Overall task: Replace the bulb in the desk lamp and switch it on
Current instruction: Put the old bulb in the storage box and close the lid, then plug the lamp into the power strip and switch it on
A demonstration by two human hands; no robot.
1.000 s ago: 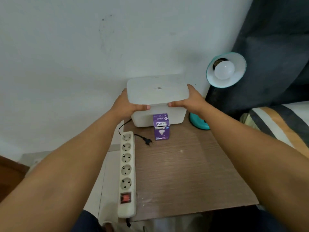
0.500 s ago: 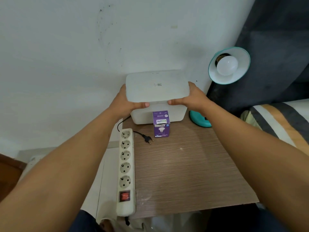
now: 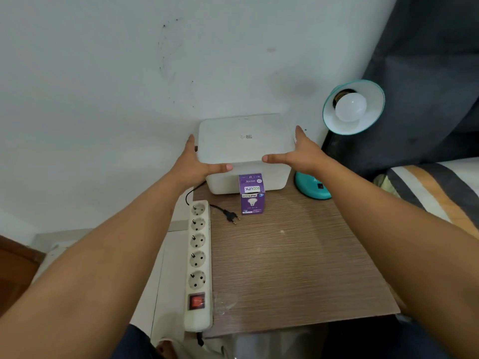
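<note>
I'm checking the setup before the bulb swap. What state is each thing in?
Lamp: unlit, bulb fitted in its shade.
Plug: loose on the table, in no socket.
Power strip: all sockets empty, red switch at the near end.
Bulb box: upright, looks closed.
White box: lid on.
Left hand: open against the lid.
Right hand: open against the lid.

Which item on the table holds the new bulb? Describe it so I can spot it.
On the wooden table, look in front of the white box by the wall. The bulb carton stands there: small, upright, the only purple thing, with a bulb pictured on it.
</note>
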